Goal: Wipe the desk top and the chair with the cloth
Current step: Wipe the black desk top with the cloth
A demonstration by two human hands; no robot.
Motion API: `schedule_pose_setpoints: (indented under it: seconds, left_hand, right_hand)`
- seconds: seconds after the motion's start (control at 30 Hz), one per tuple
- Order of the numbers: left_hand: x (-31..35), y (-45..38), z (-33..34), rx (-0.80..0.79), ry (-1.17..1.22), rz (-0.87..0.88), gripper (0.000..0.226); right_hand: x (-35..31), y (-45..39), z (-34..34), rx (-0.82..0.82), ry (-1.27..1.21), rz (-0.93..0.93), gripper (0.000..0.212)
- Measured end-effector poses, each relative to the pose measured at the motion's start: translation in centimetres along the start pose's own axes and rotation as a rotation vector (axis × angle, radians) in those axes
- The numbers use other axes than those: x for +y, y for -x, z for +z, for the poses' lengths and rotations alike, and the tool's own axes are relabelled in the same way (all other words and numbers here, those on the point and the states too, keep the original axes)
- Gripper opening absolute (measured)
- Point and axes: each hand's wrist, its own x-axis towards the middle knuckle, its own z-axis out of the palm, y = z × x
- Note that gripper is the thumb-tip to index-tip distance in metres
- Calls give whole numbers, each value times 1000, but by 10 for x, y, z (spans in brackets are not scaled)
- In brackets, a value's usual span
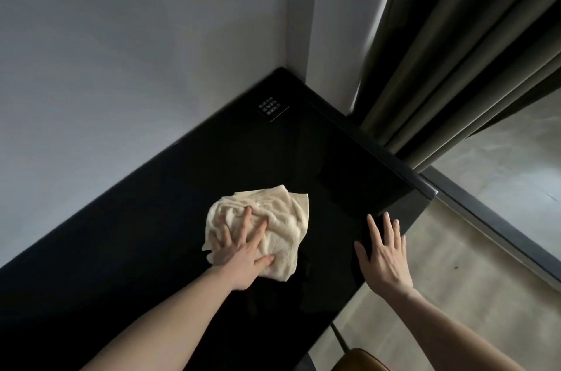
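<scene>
Cream, crumpled terry cloth (261, 228) lies on the shiny black desk top (151, 249), near the middle. The left hand (243, 255) presses flat on the cloth with fingers spread wide, not gripping it. The right hand (384, 258) is open and holds nothing, with its fingers flat by the desk's right edge. A brown chair (361, 360) peeks in at the near edge, below the desk.

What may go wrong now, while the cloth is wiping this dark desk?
1. The left hand presses flat on a bunched cloth; it may slide over folds and leave streaks.
2. The small card near the wall corner could be swept off.
3. The right hand rests by the desk edge and may leave fingerprints.
</scene>
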Motion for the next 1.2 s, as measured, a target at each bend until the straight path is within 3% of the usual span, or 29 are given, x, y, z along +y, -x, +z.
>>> schedule_pose_setpoints:
  seconds: [0.33,0.67,0.73,0.87,1.0,1.1,1.2]
  left_hand:
    - [106,-110,-106,8,14,93,87]
    - [180,-170,-164,35,51,106,83]
    - [185,-169,-161,24,21,146,81]
    - [211,-143,-142,-49,-4,314,74]
    - [229,-116,-125,-180,98,441,79]
    - [198,-108,-133,-112,268,456,90]
    - [132,-98,-135,31,290,295,89]
  right_hand:
    - [26,-35,6,168,-37,-19,67]
    - [31,-39,12,158,-31,-33,70]
    - [30,-39,10,146,-117,-28,67]
    - [23,-41,-23,213,-583,154,67]
    - [28,-49,-58,309,-545,145,70]
    - [16,-69,-65,224,-380,33,72]
    - [-21,-92,-63,-52,-196,45,87]
